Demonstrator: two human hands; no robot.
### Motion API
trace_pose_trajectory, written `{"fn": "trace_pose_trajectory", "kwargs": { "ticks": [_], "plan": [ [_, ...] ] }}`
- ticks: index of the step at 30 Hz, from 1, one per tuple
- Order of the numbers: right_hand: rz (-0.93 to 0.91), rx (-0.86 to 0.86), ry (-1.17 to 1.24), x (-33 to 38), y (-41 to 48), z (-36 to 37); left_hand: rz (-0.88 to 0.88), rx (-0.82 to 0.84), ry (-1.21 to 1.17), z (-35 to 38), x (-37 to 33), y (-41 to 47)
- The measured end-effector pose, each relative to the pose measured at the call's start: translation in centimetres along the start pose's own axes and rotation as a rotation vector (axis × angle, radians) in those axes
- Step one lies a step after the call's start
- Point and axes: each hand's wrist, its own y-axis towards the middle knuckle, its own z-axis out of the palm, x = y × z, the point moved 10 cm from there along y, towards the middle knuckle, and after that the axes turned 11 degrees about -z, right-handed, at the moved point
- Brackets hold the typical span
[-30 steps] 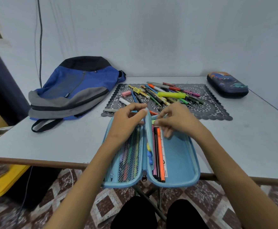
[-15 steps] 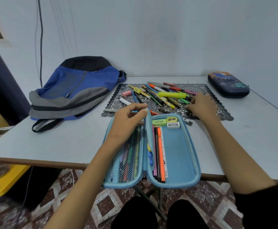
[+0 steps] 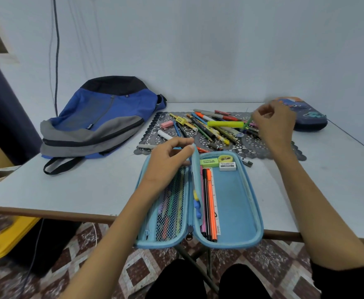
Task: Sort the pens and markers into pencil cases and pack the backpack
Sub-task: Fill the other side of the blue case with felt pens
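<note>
A light blue pencil case (image 3: 235,203) lies open at the table's front edge, with pens along its middle and three erasers (image 3: 220,163) at its far end. My left hand (image 3: 168,160) pinches the case's upright middle divider. A pile of pens and markers (image 3: 211,126) lies on a dark lace mat (image 3: 258,145) behind the case. My right hand (image 3: 274,121) is raised over the mat's right side, fingers closed on a green pen (image 3: 247,124) that slants down toward the pile. A blue and grey backpack (image 3: 99,119) lies flat at the left. A dark closed pencil case (image 3: 308,117) sits far right.
The white table (image 3: 68,186) meets a pale wall behind. A dark cable (image 3: 56,61) hangs down the wall at left. A yellow bin (image 3: 1,238) stands on the patterned floor below the table's left. A grey pen (image 3: 247,161) lies beside the open case.
My right hand left the open case, reached to the mat's right side, then lifted with a green pen. Three erasers now show in the case. My left hand stayed on the divider.
</note>
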Motion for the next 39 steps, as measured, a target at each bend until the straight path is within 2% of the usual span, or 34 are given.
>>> {"fn": "trace_pose_trajectory", "kwargs": {
  "ticks": [4,7,11,17,21,24,30,32,33,35,37,39],
  "plan": [
    [-0.038,-0.187,0.285,2.4,0.2,-2.8,0.010,0.008,0.003,0.1,-0.1,0.0],
    [-0.001,-0.127,0.458,3.9,0.3,-2.7,0.000,0.003,0.009,-0.1,0.1,0.1],
    [0.138,0.210,0.589,4.9,-1.4,0.8,0.005,0.009,0.014,0.0,0.1,0.1],
    [0.308,0.814,0.430,4.6,-6.8,6.3,0.007,0.008,0.011,0.0,0.0,0.0],
    [0.316,1.061,0.371,4.8,-10.1,8.2,0.013,0.009,0.003,0.1,-0.1,-0.1],
    [0.313,1.141,0.340,5.0,-11.3,9.0,0.017,0.009,0.007,0.1,-0.2,-0.1],
    [0.273,1.165,0.290,5.0,-11.3,9.3,0.011,0.008,0.006,0.0,0.0,-0.1],
    [0.242,1.119,0.302,5.1,-10.5,8.9,0.011,0.009,0.010,0.0,0.0,0.0],
    [0.219,1.048,0.301,4.8,-9.4,8.7,0.010,0.010,0.015,0.0,0.0,0.0],
    [0.171,0.801,0.227,3.1,-5.9,7.8,0.007,0.008,0.025,0.0,0.1,0.1],
    [0.107,0.535,0.004,0.5,-2.1,6.6,0.001,0.009,0.023,-0.1,0.1,0.1],
    [0.048,0.425,-0.318,-2.0,0.2,5.9,0.000,0.011,0.018,0.0,0.1,0.0]
  ]
}}
